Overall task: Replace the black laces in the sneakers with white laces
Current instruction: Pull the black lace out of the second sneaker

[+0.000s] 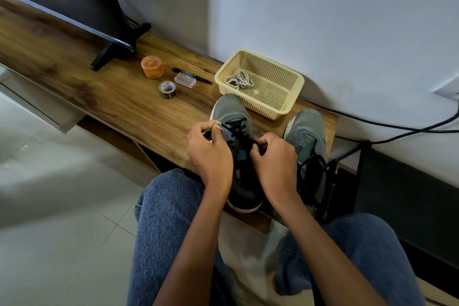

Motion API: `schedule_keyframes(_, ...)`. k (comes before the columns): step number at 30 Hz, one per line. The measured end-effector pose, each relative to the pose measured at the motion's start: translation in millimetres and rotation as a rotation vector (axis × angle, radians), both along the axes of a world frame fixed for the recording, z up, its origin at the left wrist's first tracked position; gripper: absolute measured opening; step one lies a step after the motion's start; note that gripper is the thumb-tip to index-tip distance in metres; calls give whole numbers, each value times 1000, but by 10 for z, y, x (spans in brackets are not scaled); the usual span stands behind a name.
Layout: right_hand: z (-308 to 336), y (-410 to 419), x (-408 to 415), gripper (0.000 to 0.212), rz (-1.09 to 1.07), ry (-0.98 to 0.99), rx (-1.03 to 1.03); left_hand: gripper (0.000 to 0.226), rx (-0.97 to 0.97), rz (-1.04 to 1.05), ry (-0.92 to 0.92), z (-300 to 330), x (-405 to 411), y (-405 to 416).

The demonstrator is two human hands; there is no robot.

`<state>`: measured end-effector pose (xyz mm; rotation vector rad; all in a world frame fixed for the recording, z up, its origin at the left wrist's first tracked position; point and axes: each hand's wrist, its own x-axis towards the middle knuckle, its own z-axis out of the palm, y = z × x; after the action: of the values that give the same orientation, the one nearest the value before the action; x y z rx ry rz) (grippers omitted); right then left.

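Fingers first: my left hand [210, 150] has its grip pinched on a strand of the thin black lace [237, 129], drawn out to the left of the shoe, and my right hand [274, 156] is curled round the same lace where it bunches over the tongue. Both grips are closed on lace, not on the shoe itself.

Under them sits the left grey mesh sneaker with a white sole [233, 112], toe pointing at the wall, its black lace crossed through the front eyelets. I judge the unlacing has only begun here. Just beside it to the right stands the second grey sneaker [308, 131]; I see no crossings over its upper, though something black lies near its collar, and I cannot tell whether that is a lace.

Beyond the toes, the cream perforated plastic basket [280, 97] holds the coiled white laces [238, 81], untouched. So by my reading nothing white is threaded yet, and most of the job is left.

Both shoes rest on the brown wood-grain counter [111, 97], where an orange round jar [152, 66], a roll of tape [167, 89], a small clear box [185, 80] and a black pen [192, 75] lie well apart to the left.
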<state>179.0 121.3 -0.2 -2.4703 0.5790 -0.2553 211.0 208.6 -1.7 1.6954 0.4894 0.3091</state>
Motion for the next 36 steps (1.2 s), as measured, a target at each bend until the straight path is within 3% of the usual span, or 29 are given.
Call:
schedule_keyframes(4,-5,76,28,8,9,12,-10,12,-38,63,-42,-8,-28,-60)
schedule_keyframes(9,-68,-112,6,12,-62,-9,-66,18,-123,281,-241,19,106,182)
schedule_keyframes(12,-73,-212,-38,11,-43,-28,-80,5,-23,55,-6,-33,121,239)
schedule_keyframes(14,-73,-174,-39,9,7,-40,-81,12,92,-161,165,-130,100,203)
schedule_keyframes(16,-74,-104,-27,8,38,-60,-71,16,169,-304,221,-158,83,187)
schedule_keyframes(20,-60,-61,-24,4,36,-43,-69,53,435,-479,307,-94,50,178)
schedule_keyframes(23,-54,-94,-9,19,118,-43,-116,67,411,-605,317,-87,33,188)
schedule_keyframes(26,-69,-103,35,32,291,-42,-149,57,354,-785,331,-114,15,186)
schedule_keyframes(31,-128,-90,85,19,420,-64,-283,37,397,-833,267,-143,-5,190)
schedule_keyframes(36,-193,-59,81,6,418,-128,-269,39,389,-834,251,-170,10,182)
